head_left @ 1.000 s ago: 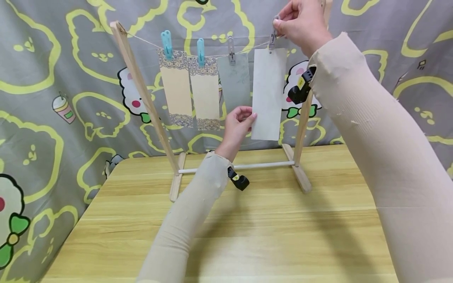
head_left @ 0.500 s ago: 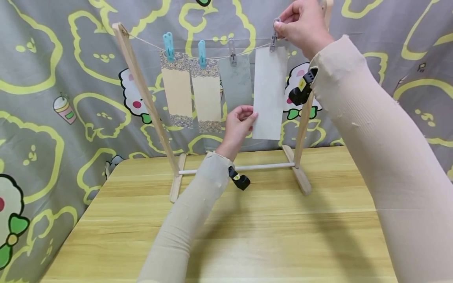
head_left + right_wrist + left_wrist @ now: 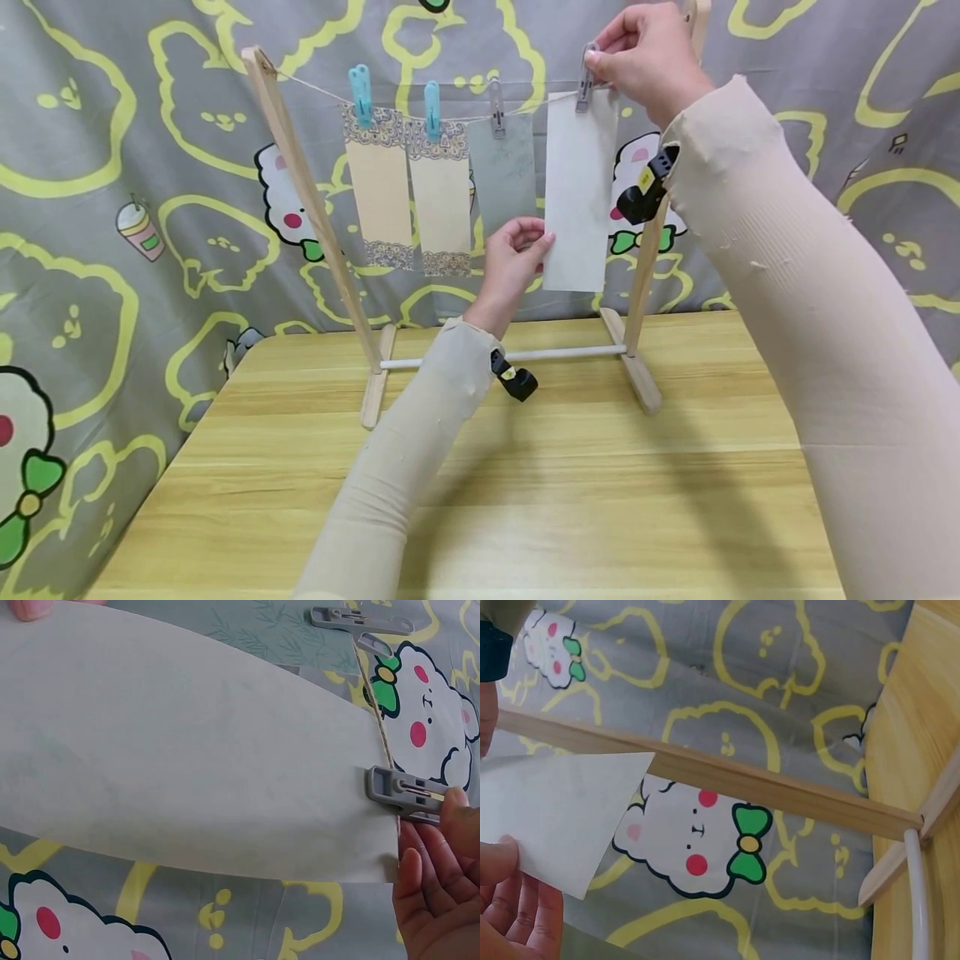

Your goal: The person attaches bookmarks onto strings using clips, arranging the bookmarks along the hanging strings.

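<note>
A pale, nearly white paper strip (image 3: 579,192) hangs at the right end of the twine. My right hand (image 3: 654,60) pinches a grey clothespin (image 3: 585,82) at the strip's top edge; the right wrist view shows that clothespin (image 3: 405,789) over both twine and paper. Lower down, my left hand (image 3: 517,258) pinches the strip's left edge between thumb and fingers. In the left wrist view the strip's bottom corner (image 3: 592,825) juts out past the fingers. Beside it hangs a grey-green strip (image 3: 504,167) under another grey clothespin (image 3: 497,108), its lower part hidden behind my left hand.
Two cream strips with patterned ends, the left strip (image 3: 378,192) and the right strip (image 3: 441,196), hang from blue clothespins. A wooden frame (image 3: 307,200) with a white crossbar (image 3: 562,353) carries the twine, standing on a wood-grain table (image 3: 585,492) before a printed curtain (image 3: 202,150).
The pale strip has shifted slightly right and up in the head view, both hands with it. Its top edge now stands higher against the clothespin. Both hands keep their grips.
</note>
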Demonstrator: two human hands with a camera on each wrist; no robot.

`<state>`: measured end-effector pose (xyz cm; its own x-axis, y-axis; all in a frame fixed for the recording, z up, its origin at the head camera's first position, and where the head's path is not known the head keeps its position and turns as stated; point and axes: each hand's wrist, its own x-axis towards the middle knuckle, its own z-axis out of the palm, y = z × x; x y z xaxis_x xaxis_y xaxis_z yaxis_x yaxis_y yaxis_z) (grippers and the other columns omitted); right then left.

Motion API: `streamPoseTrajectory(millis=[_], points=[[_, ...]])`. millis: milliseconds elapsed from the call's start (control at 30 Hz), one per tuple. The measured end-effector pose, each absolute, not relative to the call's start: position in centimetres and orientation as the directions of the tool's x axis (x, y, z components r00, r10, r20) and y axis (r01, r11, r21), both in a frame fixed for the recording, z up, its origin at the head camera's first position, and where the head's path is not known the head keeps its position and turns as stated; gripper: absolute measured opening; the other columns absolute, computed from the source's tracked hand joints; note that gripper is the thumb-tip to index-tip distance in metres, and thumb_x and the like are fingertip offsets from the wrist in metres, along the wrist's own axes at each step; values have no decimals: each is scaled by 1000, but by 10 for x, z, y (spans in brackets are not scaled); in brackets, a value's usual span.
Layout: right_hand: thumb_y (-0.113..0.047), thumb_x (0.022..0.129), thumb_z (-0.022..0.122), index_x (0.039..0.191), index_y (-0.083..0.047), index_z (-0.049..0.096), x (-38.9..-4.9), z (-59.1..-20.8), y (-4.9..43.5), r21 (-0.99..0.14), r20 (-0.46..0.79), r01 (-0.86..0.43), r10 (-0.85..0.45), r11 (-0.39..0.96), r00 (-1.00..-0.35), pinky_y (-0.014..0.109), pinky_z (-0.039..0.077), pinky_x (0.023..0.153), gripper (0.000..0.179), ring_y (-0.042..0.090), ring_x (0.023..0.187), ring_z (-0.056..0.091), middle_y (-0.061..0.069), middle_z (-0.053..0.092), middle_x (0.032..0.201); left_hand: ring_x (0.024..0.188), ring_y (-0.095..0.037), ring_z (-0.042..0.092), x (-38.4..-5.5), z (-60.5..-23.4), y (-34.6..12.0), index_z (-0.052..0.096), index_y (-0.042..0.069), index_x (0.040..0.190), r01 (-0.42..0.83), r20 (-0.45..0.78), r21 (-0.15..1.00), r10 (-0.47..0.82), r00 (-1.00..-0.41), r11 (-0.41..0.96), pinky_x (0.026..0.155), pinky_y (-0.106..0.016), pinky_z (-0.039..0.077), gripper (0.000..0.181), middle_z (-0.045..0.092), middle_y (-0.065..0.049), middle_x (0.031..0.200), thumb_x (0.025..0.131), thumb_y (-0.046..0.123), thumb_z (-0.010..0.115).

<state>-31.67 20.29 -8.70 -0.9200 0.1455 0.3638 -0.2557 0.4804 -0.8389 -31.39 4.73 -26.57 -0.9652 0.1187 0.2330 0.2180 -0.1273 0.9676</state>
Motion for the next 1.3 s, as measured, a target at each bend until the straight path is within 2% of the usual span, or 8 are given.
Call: streamPoseTrajectory(millis=[133,633,1100,1300], points=[[-22,89,62,93,-17,60,-317,-88,206,-841,356,-252,138,479,-924,24,44,95,7,5,82,51,-6,52,88,71,-7,56,-314,-266,49,62,3,102,213,228,969,117,-967,-129,59,-21,48,16,65,-4,93,86,2,65],[-27,87,62,94,-19,61,-318,-89,212,-823,343,-247,102,511,-934,27,42,99,11,6,85,52,-6,53,90,70,-8,55,-314,-267,57,62,-1,99,235,251,959,89,-964,-161,58,-22,47,15,63,-2,86,85,1,67],[-29,85,61,96,-18,61,-321,-87,216,-817,318,-234,73,528,-945,27,41,99,16,8,86,50,-6,54,92,73,-9,55,-317,-266,59,63,3,97,214,230,965,96,-968,-153,58,-23,48,11,65,-3,89,86,2,66],[-28,87,61,95,-20,59,-323,-87,217,-803,293,-220,46,553,-955,27,40,98,12,7,86,50,-7,53,92,73,-8,56,-318,-269,59,63,3,98,201,217,968,104,-971,-147,58,-22,48,12,65,-2,89,87,4,66]])
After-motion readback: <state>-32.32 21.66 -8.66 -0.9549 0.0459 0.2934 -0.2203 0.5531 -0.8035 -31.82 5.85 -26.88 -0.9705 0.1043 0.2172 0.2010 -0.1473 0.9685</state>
